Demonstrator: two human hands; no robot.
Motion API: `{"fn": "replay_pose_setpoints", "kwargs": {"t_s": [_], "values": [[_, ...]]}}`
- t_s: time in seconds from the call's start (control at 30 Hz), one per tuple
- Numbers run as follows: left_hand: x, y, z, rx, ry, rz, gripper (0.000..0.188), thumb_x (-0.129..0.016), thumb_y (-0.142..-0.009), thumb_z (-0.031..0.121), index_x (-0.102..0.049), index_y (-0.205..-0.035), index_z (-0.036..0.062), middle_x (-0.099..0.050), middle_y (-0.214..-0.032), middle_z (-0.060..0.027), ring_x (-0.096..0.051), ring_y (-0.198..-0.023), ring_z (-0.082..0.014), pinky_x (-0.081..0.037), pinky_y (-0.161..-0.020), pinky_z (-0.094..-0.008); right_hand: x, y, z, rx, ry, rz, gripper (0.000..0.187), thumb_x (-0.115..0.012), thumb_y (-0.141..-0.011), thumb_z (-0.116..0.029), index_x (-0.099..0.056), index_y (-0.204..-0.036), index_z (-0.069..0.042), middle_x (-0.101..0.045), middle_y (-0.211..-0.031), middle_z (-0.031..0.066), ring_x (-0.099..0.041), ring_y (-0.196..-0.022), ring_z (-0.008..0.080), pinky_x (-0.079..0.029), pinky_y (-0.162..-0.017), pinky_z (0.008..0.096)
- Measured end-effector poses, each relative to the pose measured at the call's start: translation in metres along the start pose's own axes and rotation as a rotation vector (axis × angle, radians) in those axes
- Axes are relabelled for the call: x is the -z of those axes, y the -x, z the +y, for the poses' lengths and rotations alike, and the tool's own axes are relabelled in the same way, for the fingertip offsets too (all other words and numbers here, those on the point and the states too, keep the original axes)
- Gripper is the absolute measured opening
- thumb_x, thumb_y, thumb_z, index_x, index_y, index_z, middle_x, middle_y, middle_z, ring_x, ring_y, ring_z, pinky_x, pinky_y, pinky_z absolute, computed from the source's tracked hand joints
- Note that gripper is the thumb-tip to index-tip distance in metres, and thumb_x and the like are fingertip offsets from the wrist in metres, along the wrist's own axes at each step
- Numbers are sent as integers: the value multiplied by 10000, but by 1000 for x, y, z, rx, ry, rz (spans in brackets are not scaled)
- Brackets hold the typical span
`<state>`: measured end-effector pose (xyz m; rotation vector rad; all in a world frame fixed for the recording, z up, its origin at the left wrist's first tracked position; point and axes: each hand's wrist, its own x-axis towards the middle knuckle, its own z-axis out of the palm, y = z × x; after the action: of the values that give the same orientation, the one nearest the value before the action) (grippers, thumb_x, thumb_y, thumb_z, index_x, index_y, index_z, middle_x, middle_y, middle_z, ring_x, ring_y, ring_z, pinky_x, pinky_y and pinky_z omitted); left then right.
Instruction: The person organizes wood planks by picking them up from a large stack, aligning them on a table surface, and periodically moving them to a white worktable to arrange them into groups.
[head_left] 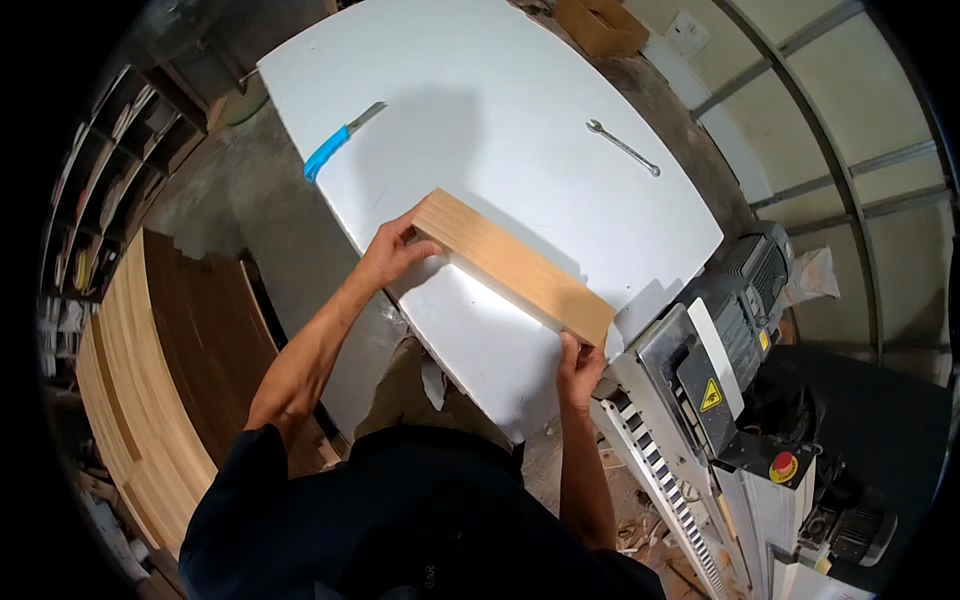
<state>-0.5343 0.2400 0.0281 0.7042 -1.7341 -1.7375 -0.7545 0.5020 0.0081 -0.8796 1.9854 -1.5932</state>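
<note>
A light brown wooden block (515, 262), long and rectangular, is held between my two hands over the near part of a white table (540, 90). My left hand (395, 248) grips its far left end, with the thumb along the near side. At the other end my right hand (582, 368) holds the near right corner, thumb on the side face; its other fingers are mostly hidden by the block. A blue-handled knife (340, 143) lies by the table's left edge. Farther right on the tabletop rests a metal combination wrench (622, 147).
A machine (700, 370) with a motor, a toothed track and a red stop button (784, 465) stands close by my right arm. Large wooden panels (150, 390) lean at the left, near filled shelves (110, 150). A cardboard box (600, 27) sits beyond the table.
</note>
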Motion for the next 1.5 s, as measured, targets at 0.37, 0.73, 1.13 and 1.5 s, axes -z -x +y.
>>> {"fn": "replay_pose_setpoints", "kwargs": {"t_s": [0.37,0.73,1.13,1.5], "values": [[5,155,95,-158,-329,426,717,-699,-701,-38,-399,-1343,75,-414,-1377,-115,-416,-1241,-209,-347,-1027,-315,-12,23,-54,420,-134,-253,465,-524,-868,-34,-382,-1287,106,-345,-1384,244,-238,-1339,328,-144,-1088,417],[33,439,164,-415,-494,1017,675,-703,-699,-40,-439,-1314,50,-459,-1336,-143,-405,-1262,-263,-355,-1009,-330,-139,131,-176,746,-400,-855,480,-483,-887,8,-341,-1344,40,-368,-1388,149,-355,-1279,276,-343,-1010,380],[-34,796,148,23,-689,1710,696,-784,-664,146,-479,-1279,34,-555,-1225,-133,-531,-1111,-194,-413,-946,-287,-281,393,-214,473,-150,-1576,232,-659,-801,-79,-555,-979,29,-589,-870,23,-533,-773,87,-434,-703,226],[11,974,99,33,261,2106,370,-726,-717,46,-622,-1060,-47,-662,-951,-94,-606,-847,-127,-479,-796,-265,-483,643,-255,272,-46,-2016,172,-628,-787,-41,-614,-939,40,-621,-838,20,-533,-729,75,-440,-672,230]]}}
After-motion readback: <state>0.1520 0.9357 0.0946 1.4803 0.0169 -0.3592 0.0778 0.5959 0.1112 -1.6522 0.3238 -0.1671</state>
